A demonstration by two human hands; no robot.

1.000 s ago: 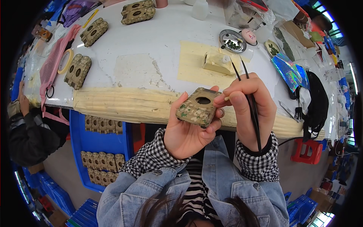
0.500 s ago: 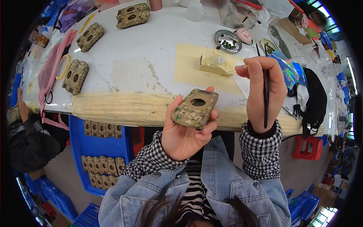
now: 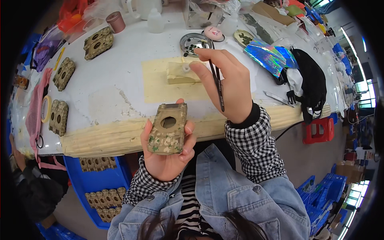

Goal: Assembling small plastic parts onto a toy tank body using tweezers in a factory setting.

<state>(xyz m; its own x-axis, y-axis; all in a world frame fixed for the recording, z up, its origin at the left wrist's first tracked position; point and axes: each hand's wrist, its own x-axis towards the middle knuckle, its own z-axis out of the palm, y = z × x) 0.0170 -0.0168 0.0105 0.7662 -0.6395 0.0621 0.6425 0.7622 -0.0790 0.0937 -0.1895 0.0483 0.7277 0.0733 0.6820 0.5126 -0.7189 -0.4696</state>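
Observation:
In my left hand [image 3: 162, 167] is a camouflage toy tank body [image 3: 168, 138], gripped at its sides by fingers and thumb, its round hole facing up. My right hand [image 3: 234, 82] is raised over the bench with black tweezers [image 3: 220, 90] tucked along the fingers. Its thumb and forefinger tips are apart; anything small there cannot be made out. Just beyond the fingertips lies a round metal dish [image 3: 185, 47] holding small dark green pieces. A tape-covered block [image 3: 176, 76] with a whitish nub on top sits beside that hand.
More tank bodies [image 3: 59, 118] stand on the left of the bench [image 3: 116, 76]. A blue tray [image 3: 90, 182] below holds several others. At right are shiny foil [image 3: 268, 58], a black bag [image 3: 314, 76] and a red stool [image 3: 319, 131]. Another person's dark sleeve [image 3: 38, 192] shows at far left.
The view has turned to the right, so bench things appear farther left. The tank body is now more upright in my left hand. My right thumb and forefinger have opened, closer to the dish.

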